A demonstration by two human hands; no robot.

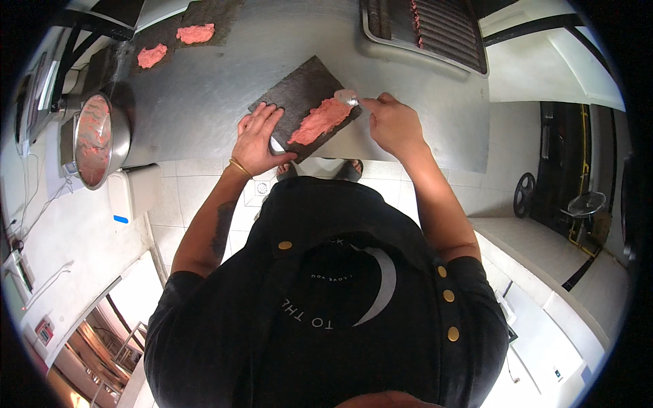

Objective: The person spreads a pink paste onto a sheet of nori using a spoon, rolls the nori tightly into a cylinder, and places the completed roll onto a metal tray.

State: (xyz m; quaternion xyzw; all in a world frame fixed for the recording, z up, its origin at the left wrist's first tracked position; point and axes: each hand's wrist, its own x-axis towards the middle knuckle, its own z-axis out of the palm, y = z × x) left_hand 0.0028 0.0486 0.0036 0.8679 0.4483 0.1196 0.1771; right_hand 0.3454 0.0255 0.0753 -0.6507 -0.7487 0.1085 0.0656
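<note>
Black clothing (218, 326) nearest; beyond, a steel bench (204, 88) carries a dark sheet (296, 92) topped with pink paste (320, 122).
The left hand (256, 144), fingers spread, rests on the sheet's left side; the right hand's (396, 127) fingers wrap round a spoon (348, 98) at the paste's far end. Spreading seems in hand; the next stroke likely calls for light pressure. The grip hides the spoon's handle; something white (275, 145) by the left palm is unclear.
</note>
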